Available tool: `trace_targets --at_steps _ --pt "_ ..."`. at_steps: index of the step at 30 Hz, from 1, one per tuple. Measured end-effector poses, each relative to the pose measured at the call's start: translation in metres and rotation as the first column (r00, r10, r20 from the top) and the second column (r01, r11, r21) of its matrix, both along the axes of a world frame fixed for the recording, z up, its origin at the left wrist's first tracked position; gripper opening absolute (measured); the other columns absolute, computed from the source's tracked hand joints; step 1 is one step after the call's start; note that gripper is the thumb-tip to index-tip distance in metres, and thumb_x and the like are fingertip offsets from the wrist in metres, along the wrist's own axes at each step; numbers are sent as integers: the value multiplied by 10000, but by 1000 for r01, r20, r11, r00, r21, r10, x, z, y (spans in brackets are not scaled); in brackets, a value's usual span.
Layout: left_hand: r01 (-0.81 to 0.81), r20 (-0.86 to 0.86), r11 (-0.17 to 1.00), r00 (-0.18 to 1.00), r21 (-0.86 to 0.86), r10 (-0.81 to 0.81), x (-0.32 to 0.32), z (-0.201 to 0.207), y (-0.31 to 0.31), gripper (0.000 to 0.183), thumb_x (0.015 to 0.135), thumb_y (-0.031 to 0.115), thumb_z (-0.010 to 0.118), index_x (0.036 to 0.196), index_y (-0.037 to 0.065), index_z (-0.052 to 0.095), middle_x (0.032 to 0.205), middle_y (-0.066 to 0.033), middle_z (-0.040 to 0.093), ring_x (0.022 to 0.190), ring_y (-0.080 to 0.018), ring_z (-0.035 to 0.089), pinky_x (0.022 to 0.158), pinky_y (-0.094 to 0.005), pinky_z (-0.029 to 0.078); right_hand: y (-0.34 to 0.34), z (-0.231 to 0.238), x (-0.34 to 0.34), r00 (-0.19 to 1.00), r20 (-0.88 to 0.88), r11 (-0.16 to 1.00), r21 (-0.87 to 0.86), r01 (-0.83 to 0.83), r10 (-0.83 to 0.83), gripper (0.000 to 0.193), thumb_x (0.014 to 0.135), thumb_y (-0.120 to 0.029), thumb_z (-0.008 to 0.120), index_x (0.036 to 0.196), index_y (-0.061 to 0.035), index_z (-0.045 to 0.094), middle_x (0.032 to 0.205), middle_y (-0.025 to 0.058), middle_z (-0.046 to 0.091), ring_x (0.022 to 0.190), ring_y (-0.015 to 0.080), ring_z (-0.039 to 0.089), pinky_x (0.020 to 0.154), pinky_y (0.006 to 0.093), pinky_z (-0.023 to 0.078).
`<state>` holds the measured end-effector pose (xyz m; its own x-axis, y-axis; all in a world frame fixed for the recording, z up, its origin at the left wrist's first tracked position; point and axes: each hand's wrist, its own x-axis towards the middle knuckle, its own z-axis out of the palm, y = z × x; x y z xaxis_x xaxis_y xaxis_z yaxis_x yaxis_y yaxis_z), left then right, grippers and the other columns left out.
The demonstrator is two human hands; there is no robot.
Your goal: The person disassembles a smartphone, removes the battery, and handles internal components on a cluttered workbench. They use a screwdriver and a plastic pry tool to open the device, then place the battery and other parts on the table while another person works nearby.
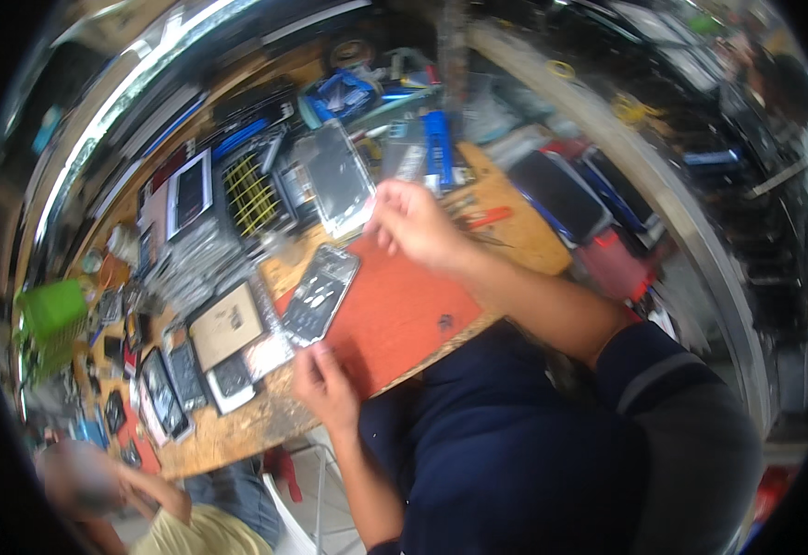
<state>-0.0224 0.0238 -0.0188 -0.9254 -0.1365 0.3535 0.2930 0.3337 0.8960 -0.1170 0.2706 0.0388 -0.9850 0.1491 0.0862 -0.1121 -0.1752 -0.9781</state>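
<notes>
My left hand (327, 387) is closed, thumb and fingers pinching the lower corner of a dark phone-shaped part (320, 294) with light patches on its face. This part is tilted over the left edge of an orange-red work mat (404, 310). My right hand (413, 225) reaches in over the mat's far side, its fingers bent together at the near corner of a flat grey panel with a clear border (334, 174). Motion blur softens the fingertips there. A small dark piece (445, 322) lies on the mat near its front edge.
Stacked clear packets (196, 268), a tan card box (226, 328) and several phones crowd the left of the wooden bench (279, 407). Beyond the mat lie an orange-handled tool (489, 217) and a blue tool (438, 148). Another person (205, 532) sits at lower left.
</notes>
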Motion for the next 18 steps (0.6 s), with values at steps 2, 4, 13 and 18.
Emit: trace_targets --at_steps 2,4,13,18 --pt "30 5 999 1000 -21 -30 1 7 4 329 1162 255 546 933 38 640 755 25 555 651 -41 501 564 -229 404 2 -8 51 981 12 978 -74 -194 195 138 1122 -184 592 1080 -57 628 890 92 769 609 96 651 508 255 519" --pt "121 89 984 987 127 -133 6 16 13 360 1176 294 509 1066 1 688 792 3 615 650 -51 518 577 -217 395 -6 -18 94 959 92 961 -102 -258 268 155 1117 -181 601 1040 -47 604 891 95 769 632 95 667 516 255 528" --pt "233 312 902 881 364 -354 7 27 47 176 1097 211 689 1086 38 656 815 9 654 646 -25 549 544 -182 391 88 -7 160 868 -458 341 798 497 -194 254 936 -252 763 1058 -30 743 1000 141 702 962 354 673 854 476 552" --pt "254 310 870 861 422 -402 3 21 33 152 1118 214 649 1143 63 644 832 24 630 623 -24 533 490 -186 389 179 -2 191 897 -178 -90 984 154 -405 245 900 -180 800 1080 -28 733 1116 145 639 1098 360 620 976 468 516"
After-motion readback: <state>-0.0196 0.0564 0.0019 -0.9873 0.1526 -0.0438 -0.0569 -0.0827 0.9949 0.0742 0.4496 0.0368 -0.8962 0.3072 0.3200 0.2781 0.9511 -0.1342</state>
